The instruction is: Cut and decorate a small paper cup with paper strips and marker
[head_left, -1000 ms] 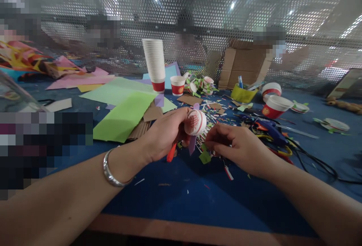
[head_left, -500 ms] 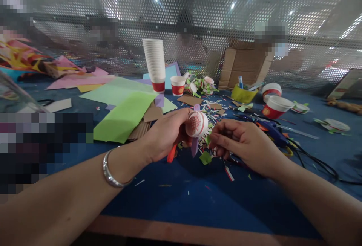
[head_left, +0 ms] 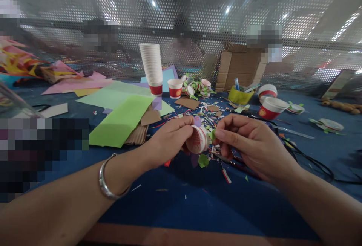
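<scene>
My left hand (head_left: 169,136), a silver bangle on its wrist, grips a cut-down paper cup (head_left: 197,140) by its left side. The cup is tilted, and red crossed lines are drawn on its white base. Purple paper tabs (head_left: 197,120) stick out above and below it. At the cup's right edge, my right hand (head_left: 243,136) pinches a small green paper piece (head_left: 211,135) between thumb and fingertips. Whether that piece touches the cup I cannot tell. Something orange-red (head_left: 167,163) shows under my left hand.
Paper scraps (head_left: 209,108) litter the blue table (head_left: 169,208). Green sheets (head_left: 121,121) lie left, behind them a tall cup stack (head_left: 151,65). Finished-looking cup turtles (head_left: 198,86), a yellow holder (head_left: 240,95), a paper cup (head_left: 273,108) and black cables (head_left: 316,163) stand or lie around.
My right hand has moved left and up, bringing the green piece to the cup's edge. The cup has turned and sits slightly lower in my left hand. The view has shifted a little.
</scene>
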`<state>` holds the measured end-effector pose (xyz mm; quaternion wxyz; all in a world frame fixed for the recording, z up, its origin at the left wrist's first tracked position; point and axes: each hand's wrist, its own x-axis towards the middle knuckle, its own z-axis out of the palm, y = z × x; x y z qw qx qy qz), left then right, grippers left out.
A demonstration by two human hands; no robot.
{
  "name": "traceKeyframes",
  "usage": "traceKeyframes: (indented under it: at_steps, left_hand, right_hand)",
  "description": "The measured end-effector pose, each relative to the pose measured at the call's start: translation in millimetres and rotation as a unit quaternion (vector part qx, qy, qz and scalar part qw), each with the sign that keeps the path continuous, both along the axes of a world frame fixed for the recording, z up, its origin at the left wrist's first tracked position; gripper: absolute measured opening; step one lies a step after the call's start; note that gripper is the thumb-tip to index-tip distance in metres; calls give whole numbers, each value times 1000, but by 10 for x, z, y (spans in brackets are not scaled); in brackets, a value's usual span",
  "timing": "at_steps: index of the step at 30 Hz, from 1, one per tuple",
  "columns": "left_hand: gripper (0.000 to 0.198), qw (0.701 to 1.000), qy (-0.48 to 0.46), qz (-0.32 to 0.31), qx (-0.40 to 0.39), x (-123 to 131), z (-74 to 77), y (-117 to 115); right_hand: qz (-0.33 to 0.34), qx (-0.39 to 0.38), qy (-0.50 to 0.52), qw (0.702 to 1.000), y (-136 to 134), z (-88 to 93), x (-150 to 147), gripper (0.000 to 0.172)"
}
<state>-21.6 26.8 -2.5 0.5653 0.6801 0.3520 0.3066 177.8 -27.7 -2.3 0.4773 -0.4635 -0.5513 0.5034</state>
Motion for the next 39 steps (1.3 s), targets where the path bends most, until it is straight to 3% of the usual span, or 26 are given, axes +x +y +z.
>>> traceKeyframes:
  at_steps: [6,16,23,39]
  left_hand:
    - [15,996,56,-14,67,-15,0,6]
    - [17,993,74,-17,91,-24,12,-11]
    - [19,981,108,-2,158,-31,12,-3]
    - [18,980,121,-5,156,-26,26,-44]
  right_hand:
    - [5,-1,7,1000,16,-33,8,25]
    - [8,-1,3,1000,12,-27,-8,26]
    - [21,-17,-3,1000,12,-23,-13,27]
    - [23,-14,-34,999,4,-22,-11,32]
